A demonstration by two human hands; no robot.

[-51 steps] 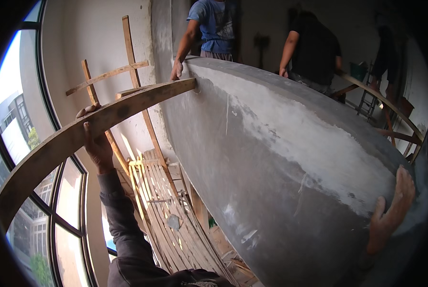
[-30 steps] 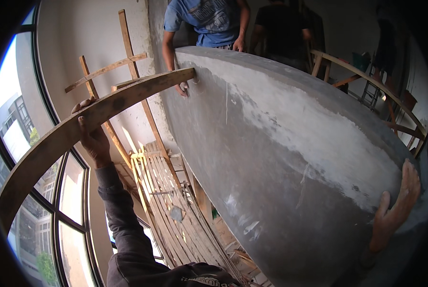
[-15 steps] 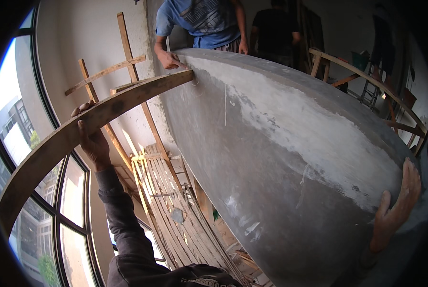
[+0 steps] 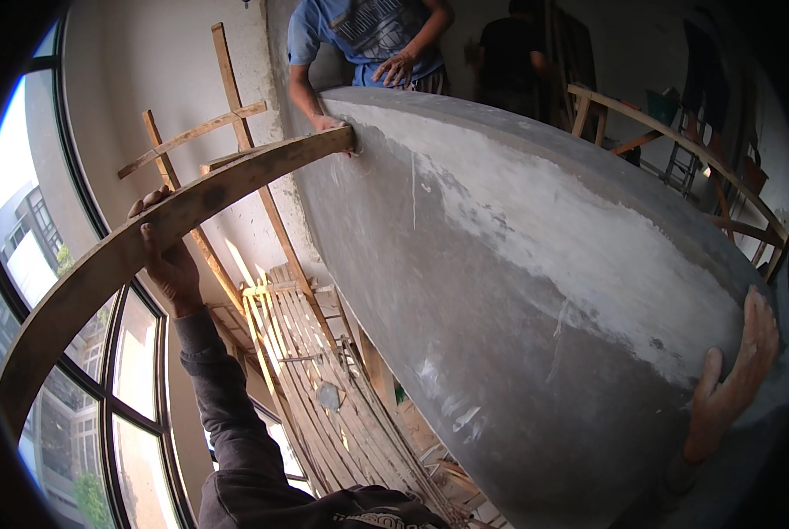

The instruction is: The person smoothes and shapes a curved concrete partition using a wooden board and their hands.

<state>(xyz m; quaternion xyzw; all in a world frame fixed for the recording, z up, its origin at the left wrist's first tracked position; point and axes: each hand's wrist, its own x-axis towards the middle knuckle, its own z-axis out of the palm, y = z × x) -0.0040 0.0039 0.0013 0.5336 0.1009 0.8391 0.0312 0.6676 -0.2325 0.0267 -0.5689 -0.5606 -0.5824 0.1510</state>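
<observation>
The left hand point(image 4: 172, 264) is closed around a curved wooden board point(image 4: 209, 196), which arcs from the near left toward the far left of a grey wall point(image 4: 447, 309); there a co-worker's hand point(image 4: 325, 123) holds its far end. The right hand point(image 4: 734, 379) lies open against the wall's right edge

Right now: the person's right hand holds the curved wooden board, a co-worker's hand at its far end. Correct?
Wrong hand: in the head view, the left hand holds the curved wooden board. The co-worker's hand is at its far end, as you said.
</observation>
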